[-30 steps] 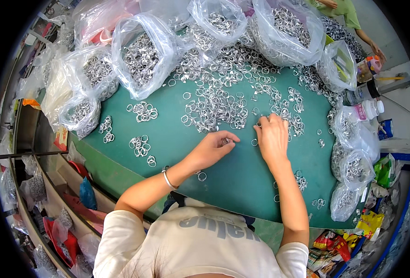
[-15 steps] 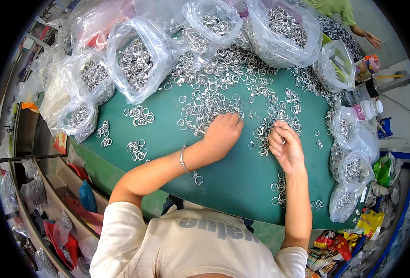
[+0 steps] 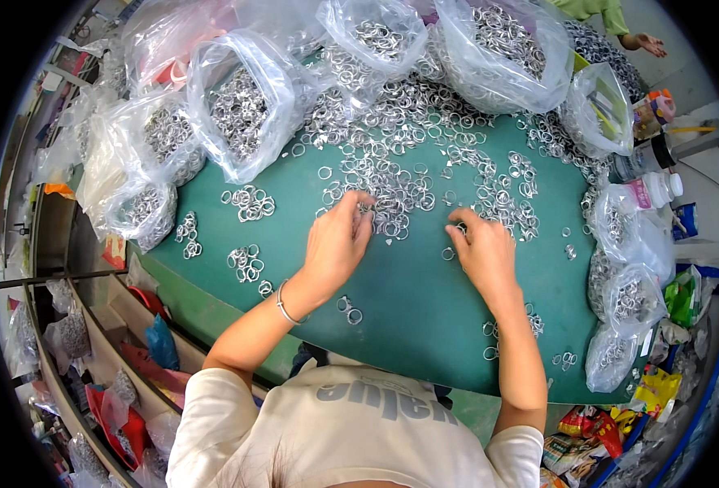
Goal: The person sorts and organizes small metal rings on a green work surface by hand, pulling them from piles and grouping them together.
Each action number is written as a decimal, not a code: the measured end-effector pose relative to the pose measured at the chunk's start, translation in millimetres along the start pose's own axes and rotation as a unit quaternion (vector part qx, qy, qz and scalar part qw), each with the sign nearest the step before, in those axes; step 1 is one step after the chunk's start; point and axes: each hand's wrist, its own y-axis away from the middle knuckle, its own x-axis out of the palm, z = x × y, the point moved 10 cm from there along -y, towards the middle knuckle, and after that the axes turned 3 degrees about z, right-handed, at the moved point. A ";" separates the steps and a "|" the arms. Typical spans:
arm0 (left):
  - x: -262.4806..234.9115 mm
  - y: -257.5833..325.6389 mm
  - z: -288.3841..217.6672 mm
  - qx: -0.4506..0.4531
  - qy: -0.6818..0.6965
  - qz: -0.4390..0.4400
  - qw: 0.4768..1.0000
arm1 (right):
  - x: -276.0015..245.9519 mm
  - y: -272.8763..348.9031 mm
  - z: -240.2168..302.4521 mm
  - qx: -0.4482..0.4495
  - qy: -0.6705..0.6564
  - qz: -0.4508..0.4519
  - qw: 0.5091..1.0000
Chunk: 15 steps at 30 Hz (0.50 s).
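Observation:
A green table is strewn with small silver metal rings, heaped thickest toward the far side. My left hand lies palm down at the near edge of that heap, its fingertips curled among the rings. My right hand rests a little to the right, fingers bent onto loose rings near a smaller cluster. A thin bracelet circles my left wrist. Whether either hand pinches a ring is hidden by the fingers.
Clear plastic bags full of rings crowd the far and left edges, more bags on the right. Small ring groups lie at the near left. Plastic bottles stand at right. Another person's hand shows at the top right.
Both hands moved away from me and up the table into the near edge of the ring heap; the left hand travelled farther than the right.

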 end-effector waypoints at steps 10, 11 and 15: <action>31.8 8.9 -10.6 0.119 -0.103 0.046 0.986 | 40.5 -4.4 38.1 -0.157 0.014 -0.021 0.987; 25.7 8.8 -10.4 0.123 -0.075 0.028 0.989 | 35.5 -5.1 31.9 -0.139 0.026 -0.031 0.990; 18.3 7.2 8.0 0.013 0.018 0.070 0.997 | 17.2 2.1 26.5 -0.110 -0.007 -0.057 0.992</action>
